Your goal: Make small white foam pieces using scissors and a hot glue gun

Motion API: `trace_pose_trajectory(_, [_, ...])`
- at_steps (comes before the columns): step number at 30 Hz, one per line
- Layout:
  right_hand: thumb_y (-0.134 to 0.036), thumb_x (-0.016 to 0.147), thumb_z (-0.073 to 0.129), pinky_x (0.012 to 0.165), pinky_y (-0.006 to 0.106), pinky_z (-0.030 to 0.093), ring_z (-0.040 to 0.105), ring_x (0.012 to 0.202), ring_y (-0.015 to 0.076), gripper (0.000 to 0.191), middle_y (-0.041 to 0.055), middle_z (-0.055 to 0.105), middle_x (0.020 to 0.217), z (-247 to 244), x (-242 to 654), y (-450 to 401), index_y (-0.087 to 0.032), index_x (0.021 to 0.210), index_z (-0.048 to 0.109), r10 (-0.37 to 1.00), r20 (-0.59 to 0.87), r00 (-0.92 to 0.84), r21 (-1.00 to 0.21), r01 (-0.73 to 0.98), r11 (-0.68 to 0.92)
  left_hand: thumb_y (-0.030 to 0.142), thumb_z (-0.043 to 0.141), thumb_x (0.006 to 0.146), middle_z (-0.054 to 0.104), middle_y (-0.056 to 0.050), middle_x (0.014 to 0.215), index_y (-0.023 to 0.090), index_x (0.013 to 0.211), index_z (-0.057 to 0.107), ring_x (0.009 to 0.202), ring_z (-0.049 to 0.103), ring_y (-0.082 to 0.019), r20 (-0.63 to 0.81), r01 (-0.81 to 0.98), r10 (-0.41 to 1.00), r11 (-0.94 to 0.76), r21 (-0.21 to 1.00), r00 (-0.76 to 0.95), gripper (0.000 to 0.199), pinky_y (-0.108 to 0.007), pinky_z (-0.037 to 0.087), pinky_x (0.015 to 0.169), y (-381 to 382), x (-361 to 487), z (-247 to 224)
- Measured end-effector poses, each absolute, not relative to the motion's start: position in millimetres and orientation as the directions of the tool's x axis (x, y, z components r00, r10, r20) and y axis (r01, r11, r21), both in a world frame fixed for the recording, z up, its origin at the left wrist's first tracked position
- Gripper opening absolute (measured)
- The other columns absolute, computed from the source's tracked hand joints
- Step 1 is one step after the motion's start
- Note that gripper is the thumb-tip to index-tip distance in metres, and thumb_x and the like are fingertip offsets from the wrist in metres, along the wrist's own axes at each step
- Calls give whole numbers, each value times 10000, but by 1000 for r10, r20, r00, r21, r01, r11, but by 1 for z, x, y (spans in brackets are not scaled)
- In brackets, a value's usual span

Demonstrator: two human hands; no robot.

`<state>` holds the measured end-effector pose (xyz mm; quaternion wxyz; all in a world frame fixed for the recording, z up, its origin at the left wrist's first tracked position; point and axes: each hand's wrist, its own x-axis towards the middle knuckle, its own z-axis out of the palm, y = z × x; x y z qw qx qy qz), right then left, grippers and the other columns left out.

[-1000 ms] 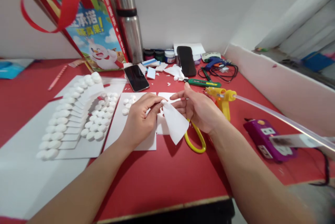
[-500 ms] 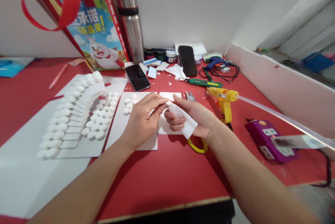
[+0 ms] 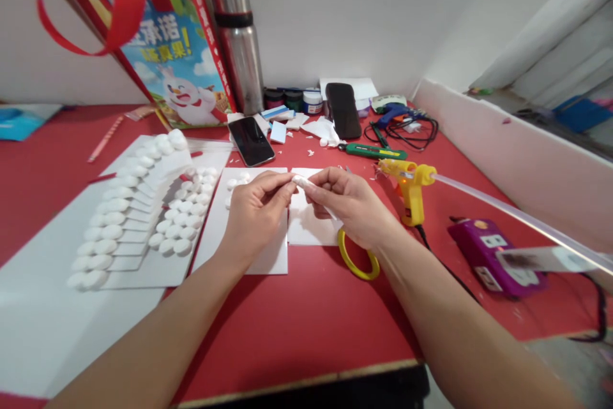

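Note:
Between my two hands is a small rolled piece of white paper, pinched from both sides above the white sheets. My left hand holds its left end between thumb and fingertips. The right end is in the closed fingers of my right hand, which also hide part of it. Several white discs lie on a white board behind and beside my left hand. Yellow-handled scissors lie under my right wrist, with their blades mostly covered.
At left, a curved stepped white model carries rows of white discs. Behind are a phone, a steel flask and a gift bag. A green cutter, yellow glue gun and purple power strip lie right.
The loose white flap hanging from my right hand is now mostly out of sight. My right fingers have come up to the roll, and both hands have shifted slightly left.

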<state>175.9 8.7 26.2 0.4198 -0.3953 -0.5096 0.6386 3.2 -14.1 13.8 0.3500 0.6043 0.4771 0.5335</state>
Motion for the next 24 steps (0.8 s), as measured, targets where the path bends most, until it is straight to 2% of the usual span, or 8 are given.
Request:
trace_pose_trajectory(4, [-519, 780, 837, 463, 237, 311, 459, 493, 80, 401, -29, 621, 618, 24, 170, 4, -184, 762, 617, 978, -6, -209, -1000, 2, -5, 212, 664, 950, 739, -44, 949, 214, 1007, 812, 864, 661, -173, 412, 313, 911, -385, 868, -23, 159, -307, 535, 790, -17, 6, 12])
trace_pose_trajectory(8, [-384, 839, 797, 497, 250, 363, 519, 549, 108, 271, -3, 654, 650, 24, 161, -5, -193, 753, 625, 990, 134, -52, -982, 131, 139, 201, 627, 986, 739, -59, 981, 219, 1046, 795, 930, 677, -185, 540, 458, 842, -476, 751, -10, 179, -323, 533, 839, -21, 11, 11])
trace_pose_trajectory(11, [-336, 877, 753, 532, 262, 408, 570, 596, 128, 200, 10, 681, 693, 23, 157, -10, -199, 780, 644, 983, 182, -34, -973, 137, 185, 177, 588, 1005, 724, -77, 995, 197, 1115, 778, 940, 677, -184, 625, 564, 781, -527, 636, 25, 220, -323, 534, 860, -22, 13, 8])
trace_pose_trajectory(14, [-384, 890, 745, 542, 270, 432, 603, 618, 142, 223, 21, 698, 718, 23, 157, -13, -203, 797, 652, 986, 160, -41, -982, 96, 164, 153, 551, 1015, 713, -102, 1013, 167, 1229, 740, 930, 667, -191, 718, 646, 688, -594, 480, 100, 285, -335, 540, 855, -23, 14, 4])
trace_pose_trajectory(16, [-427, 875, 764, 534, 270, 432, 601, 608, 141, 265, 24, 702, 723, 24, 159, -12, -201, 799, 648, 989, 147, -29, -985, 83, 149, 137, 541, 1013, 714, -117, 1052, 162, 1291, 711, 959, 667, -201, 747, 645, 650, -632, 430, 139, 327, -352, 545, 874, -23, 15, 2])
trace_pose_trajectory(18, [-450, 862, 780, 514, 264, 413, 569, 571, 126, 296, 21, 698, 708, 26, 163, -10, -195, 796, 645, 988, 146, -42, -986, 79, 149, 126, 556, 1008, 719, -120, 1090, 166, 1274, 721, 1005, 676, -201, 736, 602, 666, -640, 477, 125, 316, -348, 544, 905, -23, 14, 3])
trace_pose_trajectory(21, [-452, 842, 804, 483, 247, 379, 521, 524, 101, 317, 9, 683, 666, 29, 168, -5, -180, 788, 650, 980, 145, -139, -986, 60, 155, 152, 626, 992, 741, -86, 1050, 181, 1104, 780, 982, 694, -174, 661, 484, 749, -597, 640, 49, 192, -305, 541, 894, -20, 9, 6])
trace_pose_trajectory(24, [-462, 815, 829, 485, 237, 388, 530, 525, 95, 341, 2, 680, 650, 31, 172, -1, -170, 791, 653, 964, 149, -219, -987, 32, 160, 188, 666, 980, 757, -57, 1024, 205, 1066, 789, 980, 698, -168, 600, 390, 791, -593, 705, 119, 151, -292, 533, 891, -15, 1, 9])
